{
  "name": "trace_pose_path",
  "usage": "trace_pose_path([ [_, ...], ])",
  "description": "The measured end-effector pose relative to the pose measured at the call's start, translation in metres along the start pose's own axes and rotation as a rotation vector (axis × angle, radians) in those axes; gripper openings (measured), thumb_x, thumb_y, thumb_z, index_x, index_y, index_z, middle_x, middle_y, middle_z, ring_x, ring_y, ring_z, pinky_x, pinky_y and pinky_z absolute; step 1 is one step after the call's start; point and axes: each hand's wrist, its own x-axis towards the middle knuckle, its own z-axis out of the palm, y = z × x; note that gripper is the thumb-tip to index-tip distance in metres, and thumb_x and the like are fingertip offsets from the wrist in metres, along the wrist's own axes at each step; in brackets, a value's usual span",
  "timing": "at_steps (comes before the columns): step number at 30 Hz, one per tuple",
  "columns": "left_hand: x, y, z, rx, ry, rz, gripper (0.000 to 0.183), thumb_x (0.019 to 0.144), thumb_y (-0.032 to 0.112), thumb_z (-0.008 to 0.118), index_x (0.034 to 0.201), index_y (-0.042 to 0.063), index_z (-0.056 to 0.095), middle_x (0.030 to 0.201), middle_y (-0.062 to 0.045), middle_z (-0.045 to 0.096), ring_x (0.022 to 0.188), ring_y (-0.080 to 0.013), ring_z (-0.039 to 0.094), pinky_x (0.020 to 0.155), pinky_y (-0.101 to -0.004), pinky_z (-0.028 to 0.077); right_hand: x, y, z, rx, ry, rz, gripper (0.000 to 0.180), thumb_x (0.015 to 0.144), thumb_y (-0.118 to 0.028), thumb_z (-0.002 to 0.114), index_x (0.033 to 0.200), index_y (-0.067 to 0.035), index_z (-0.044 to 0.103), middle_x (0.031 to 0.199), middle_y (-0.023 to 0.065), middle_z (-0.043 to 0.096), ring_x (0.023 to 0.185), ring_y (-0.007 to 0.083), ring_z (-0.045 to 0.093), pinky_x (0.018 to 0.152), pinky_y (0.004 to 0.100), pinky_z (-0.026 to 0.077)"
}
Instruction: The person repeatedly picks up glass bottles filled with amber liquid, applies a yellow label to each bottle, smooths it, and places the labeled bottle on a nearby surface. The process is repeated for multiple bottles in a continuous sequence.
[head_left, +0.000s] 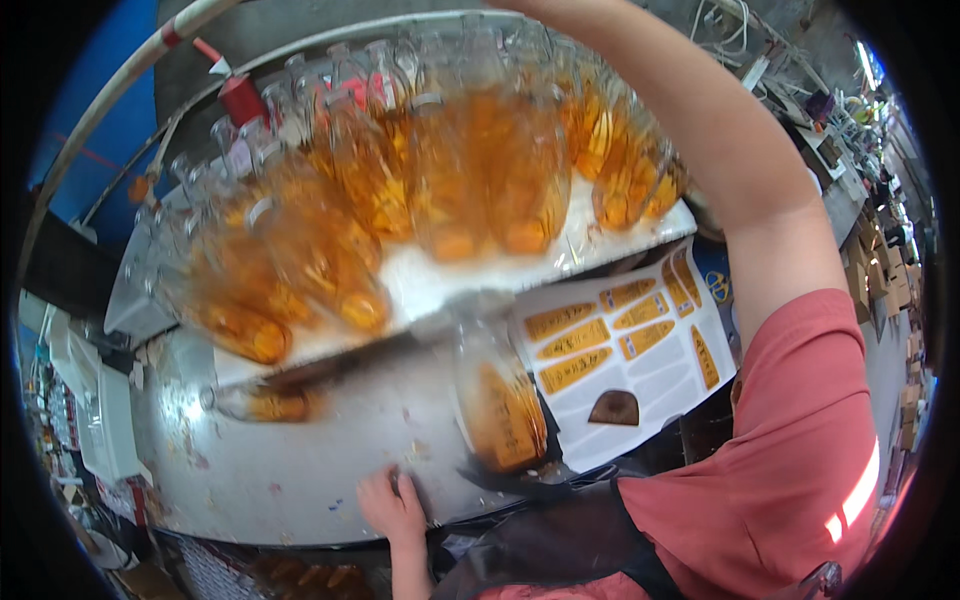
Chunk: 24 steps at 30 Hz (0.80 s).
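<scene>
My left hand (391, 504) rests low over the grey metal worktop (375, 435), near its front edge. Its thumb stands slightly apart from the curled fingers, with a small dark spot between them; I cannot tell if it is an object or shadow. My right hand is out of view past the top edge, with only its raised arm showing. A clear glass bottle (504, 409) with a yellow-orange label stands on the worktop, partly blurred. Right of it lies a backing sheet of yellow stickers (634, 330), with several places bare and one dark brown sticker (615, 409).
Behind the worktop, a white foam tray (442, 281) holds many amber-filled glass bottles (487, 172). One small bottle (274, 406) sits in front of it. A red container (242, 101) is at the back left. White plastic bins (109, 420) stand left, and cardboard boxes (874, 262) right.
</scene>
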Motion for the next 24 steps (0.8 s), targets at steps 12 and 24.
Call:
trace_pose_path([
  [12,-0.023,-0.004,0.012,0.067,0.297,0.332,0.020,0.089,0.017,0.069,0.104,0.005,0.072,0.109,-0.017,0.066,0.103,-0.0379,0.060,0.091,-0.0473,0.049,-0.337,-0.188,-0.127,0.260,-0.126,-0.251,0.039,0.084,-0.003,0.069,0.123,-0.010,0.065,0.109,0.0133,0.070,0.092,0.0315,0.072,0.072,0.0418,0.061],
  [24,-0.023,-0.002,0.005,-0.230,0.495,0.413,0.025,0.092,0.008,0.064,0.116,0.002,0.070,0.111,-0.015,0.071,0.102,-0.0329,0.065,0.090,-0.0411,0.052,-0.509,-0.243,-0.120,0.124,-0.690,0.361,0.036,0.087,-0.023,0.073,0.117,-0.006,0.064,0.104,0.0172,0.066,0.097,0.0371,0.068,0.084,0.0469,0.056],
])
